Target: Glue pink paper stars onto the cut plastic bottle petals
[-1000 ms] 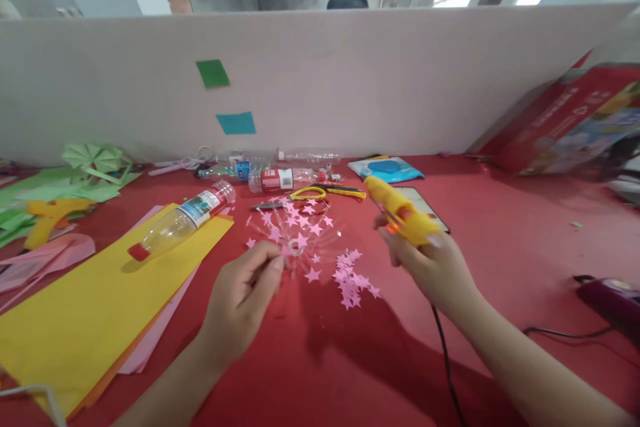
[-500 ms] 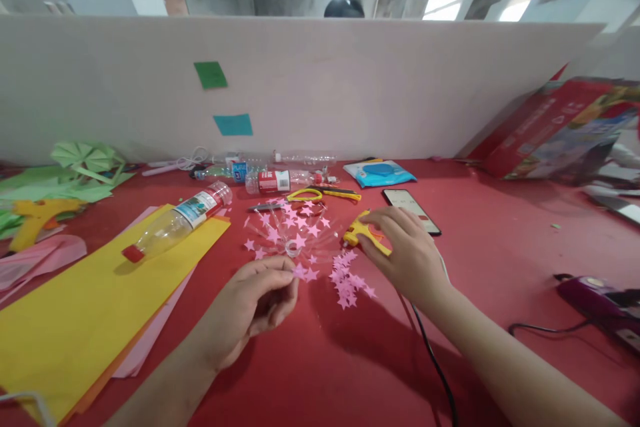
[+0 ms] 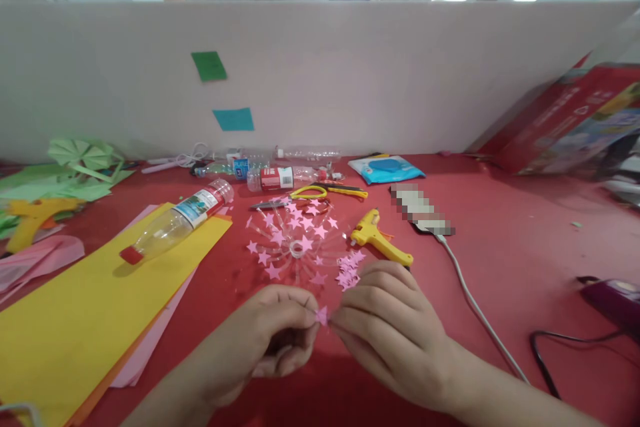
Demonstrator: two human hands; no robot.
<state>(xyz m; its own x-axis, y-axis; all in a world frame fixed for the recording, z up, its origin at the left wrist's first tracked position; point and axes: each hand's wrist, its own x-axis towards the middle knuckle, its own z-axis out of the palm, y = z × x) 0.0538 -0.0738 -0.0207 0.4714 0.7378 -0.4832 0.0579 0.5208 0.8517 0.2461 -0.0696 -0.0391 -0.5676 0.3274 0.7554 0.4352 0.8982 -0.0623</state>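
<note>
Between the fingertips of both hands is a small pink paper star (image 3: 321, 315). My left hand (image 3: 280, 330) pinches its left edge, and my right hand (image 3: 387, 327) is closed on its right side. Just beyond them stands a clear plastic piece cut into spreading strips (image 3: 297, 249), with several pink stars on it. A small pile of pink stars (image 3: 349, 269) lies right of it, close to my right fingers. Farther right, the yellow glue gun (image 3: 381, 238) rests on the red table (image 3: 480, 247), touched by neither hand.
Left are yellow paper sheets (image 3: 115, 300) under a clear bottle (image 3: 175, 223), and another glue gun (image 3: 35, 217). Behind lie more bottles (image 3: 280, 178), yellow-handled scissors (image 3: 309, 193) and a wipes pack (image 3: 386, 168). A phone (image 3: 420, 209) with a white cable lies right.
My right hand has left the yellow glue gun, now lying on the table, and moved left and nearer to meet my left hand at the star. My left hand has shifted slightly right and nearer.
</note>
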